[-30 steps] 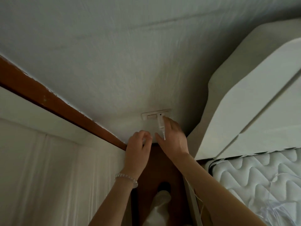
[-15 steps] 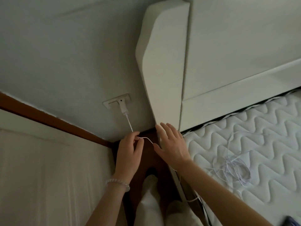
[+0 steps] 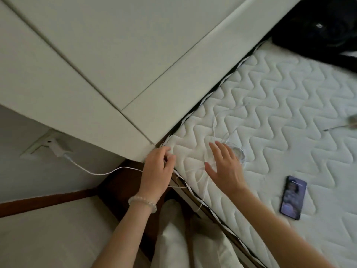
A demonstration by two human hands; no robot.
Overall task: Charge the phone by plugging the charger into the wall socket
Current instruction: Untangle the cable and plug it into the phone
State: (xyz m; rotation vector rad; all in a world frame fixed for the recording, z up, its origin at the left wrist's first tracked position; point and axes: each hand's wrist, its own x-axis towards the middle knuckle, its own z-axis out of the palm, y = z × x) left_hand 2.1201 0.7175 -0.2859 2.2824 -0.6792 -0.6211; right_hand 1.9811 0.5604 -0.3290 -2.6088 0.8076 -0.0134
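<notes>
A white charger (image 3: 58, 148) sits plugged in the wall socket (image 3: 37, 145) at the left. Its thin white cable (image 3: 100, 172) runs right to my left hand (image 3: 156, 172), whose fingers are curled around it at the mattress corner. The rest of the cable lies in a loose coil (image 3: 234, 151) on the mattress. My right hand (image 3: 225, 167) hovers flat over that coil with fingers spread, holding nothing. A dark phone (image 3: 293, 197) with a lit screen lies on the mattress to the right of my right hand.
A white quilted mattress (image 3: 280, 105) fills the right side, under a pale padded headboard (image 3: 116, 60). A black bag (image 3: 316, 29) rests at the top right. Dark wooden floor (image 3: 119, 186) and skirting lie below the socket. A small grey object (image 3: 352, 121) lies at the right edge.
Both hands left the plugged charger and moved right toward the bed. The left hand slid along the cable to the mattress corner; the right hand came over the coil. The view swung right, revealing the phone.
</notes>
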